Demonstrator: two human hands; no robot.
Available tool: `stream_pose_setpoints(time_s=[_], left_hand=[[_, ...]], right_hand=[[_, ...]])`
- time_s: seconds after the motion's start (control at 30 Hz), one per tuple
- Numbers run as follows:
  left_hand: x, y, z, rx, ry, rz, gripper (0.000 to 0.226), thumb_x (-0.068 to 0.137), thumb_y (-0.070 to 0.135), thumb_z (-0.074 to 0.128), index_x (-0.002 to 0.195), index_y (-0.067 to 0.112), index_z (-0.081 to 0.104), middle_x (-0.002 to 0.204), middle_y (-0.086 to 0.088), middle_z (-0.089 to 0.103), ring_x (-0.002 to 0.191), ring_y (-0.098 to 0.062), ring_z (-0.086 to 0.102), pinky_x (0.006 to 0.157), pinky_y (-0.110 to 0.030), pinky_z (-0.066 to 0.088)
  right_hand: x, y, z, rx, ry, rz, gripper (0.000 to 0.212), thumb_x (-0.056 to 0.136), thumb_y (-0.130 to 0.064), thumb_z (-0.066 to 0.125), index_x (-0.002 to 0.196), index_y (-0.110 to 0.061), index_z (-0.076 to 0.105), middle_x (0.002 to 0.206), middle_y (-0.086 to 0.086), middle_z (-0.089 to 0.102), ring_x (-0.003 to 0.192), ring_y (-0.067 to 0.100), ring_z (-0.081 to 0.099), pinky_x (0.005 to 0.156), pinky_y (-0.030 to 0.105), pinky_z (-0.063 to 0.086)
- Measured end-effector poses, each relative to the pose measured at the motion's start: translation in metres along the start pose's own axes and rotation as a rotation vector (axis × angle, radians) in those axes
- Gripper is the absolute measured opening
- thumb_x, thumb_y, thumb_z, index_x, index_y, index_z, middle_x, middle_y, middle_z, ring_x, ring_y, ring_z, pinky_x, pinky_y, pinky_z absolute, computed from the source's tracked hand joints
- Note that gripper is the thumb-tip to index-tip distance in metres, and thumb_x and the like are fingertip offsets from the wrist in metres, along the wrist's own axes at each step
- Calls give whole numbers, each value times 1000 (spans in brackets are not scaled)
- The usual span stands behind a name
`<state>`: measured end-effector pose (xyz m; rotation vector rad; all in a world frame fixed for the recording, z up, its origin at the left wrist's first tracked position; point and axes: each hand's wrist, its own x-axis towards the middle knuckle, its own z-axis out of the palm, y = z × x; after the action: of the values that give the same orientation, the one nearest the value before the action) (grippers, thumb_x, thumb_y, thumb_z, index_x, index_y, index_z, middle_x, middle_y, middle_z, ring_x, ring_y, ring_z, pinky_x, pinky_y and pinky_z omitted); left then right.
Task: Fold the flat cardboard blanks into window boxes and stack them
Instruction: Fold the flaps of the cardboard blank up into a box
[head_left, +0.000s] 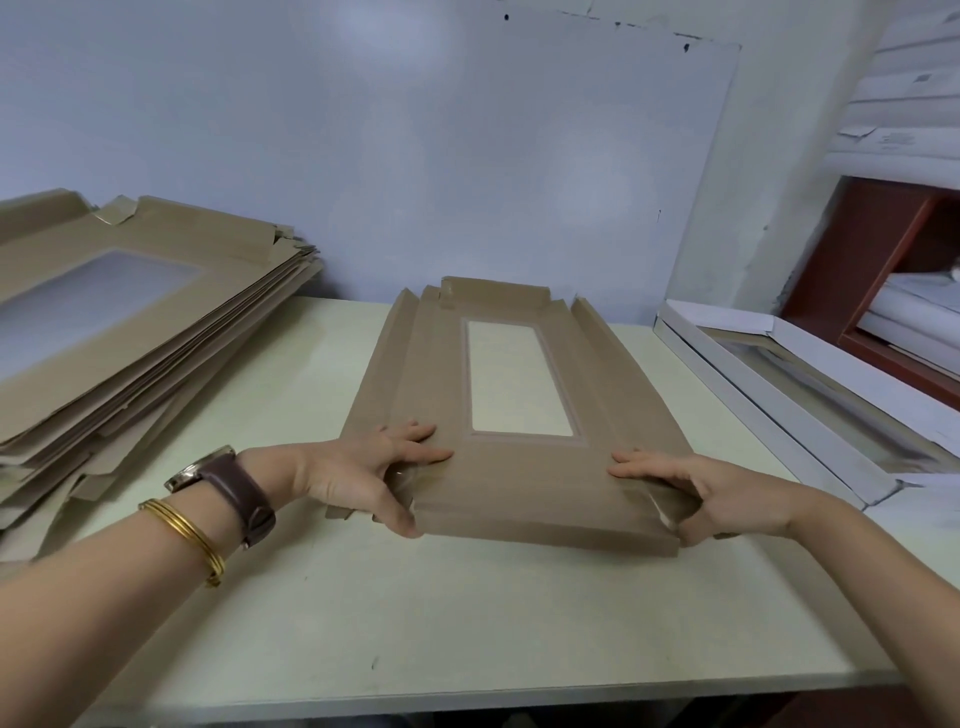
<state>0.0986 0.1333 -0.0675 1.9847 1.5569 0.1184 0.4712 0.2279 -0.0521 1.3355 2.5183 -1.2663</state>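
The cardboard blank (415, 374) lies on the worktop (311, 623), its long axis running straight away from the person. The left hand (363, 478) and right hand (717, 499) each pinch one of its near corners, fingers (426, 453) on top, thumbs against its near flap.

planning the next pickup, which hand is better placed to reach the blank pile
Probably left: the pile of flat blanks lies left of the left hand; the right hand is across the window-box blank.

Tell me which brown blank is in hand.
The lone middle blank: left hand and right hand grip its near corners. The others lie in the stack at left, untouched.
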Motion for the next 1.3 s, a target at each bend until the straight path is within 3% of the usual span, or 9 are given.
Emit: stream_pose_setpoints(time_s=[0.27,0.4,0.47,0.53,0.67,0.9,1.07,1.17,1.3], left_hand=[[4,-2,9,-69,115,-12,70,84,41,69,146,37,36,160,12,7,145,2,-8,120,-31,2],[3,0,9,-213,153,-40,21,92,41,60,113,41,61,151,24,27,139,4,24,107,-41,34],[2,2,9,-336,215,22,13,93,42,59,87,35,69,129,26,50,101,1,59,69,-42,50],[2,1,8,-383,263,54,33,95,42,55,78,16,65,106,23,59,66,-6,59,45,-28,44],[5,4,9,-311,339,-52,43,98,43,47,63,19,45,56,14,53,37,-11,42,36,-18,34],[20,10,15,-197,557,-109,33,97,34,50,67,22,53,53,14,50,54,-7,47,59,-24,37],[31,18,23,-7,724,-191,15,94,31,52,100,18,49,97,1,57,92,-23,55,82,-38,47],[39,19,30,107,719,-198,41,95,25,50,132,13,38,130,-6,47,117,-27,49,93,-37,42],[49,24,37,404,658,-70,51,93,9,35,143,18,33,153,-4,24,143,-20,22,116,-41,14]], right_hand=[[-1,13,-1,83,4,-34,65,83,-1,71,131,-42,56,145,-34,33,106,-7,55,52,29,33],[-1,12,2,159,30,-50,51,90,-22,69,131,-47,53,77,-5,51,61,12,41,48,23,27],[1,13,5,153,90,-61,37,92,-26,66,124,-44,60,66,-4,42,55,12,36,45,22,25],[3,12,8,151,168,-71,19,94,-28,62,109,-39,68,61,-2,36,51,14,29,43,22,23],[7,11,13,176,316,-23,33,97,-36,55,67,-24,56,57,4,39,46,18,28,43,21,22],[30,4,20,-56,674,-34,20,94,-27,61,75,-20,64,64,-5,62,61,16,54,58,18,40],[41,-2,29,-239,741,31,18,91,-27,62,106,-20,54,101,-5,55,94,18,54,76,31,45],[43,-7,35,-375,744,52,43,93,-23,57,134,-22,42,128,-2,38,118,19,43,87,34,42],[55,-23,44,-630,721,-47,51,82,2,46,128,-21,49,129,-1,42,119,22,34,88,34,37]])
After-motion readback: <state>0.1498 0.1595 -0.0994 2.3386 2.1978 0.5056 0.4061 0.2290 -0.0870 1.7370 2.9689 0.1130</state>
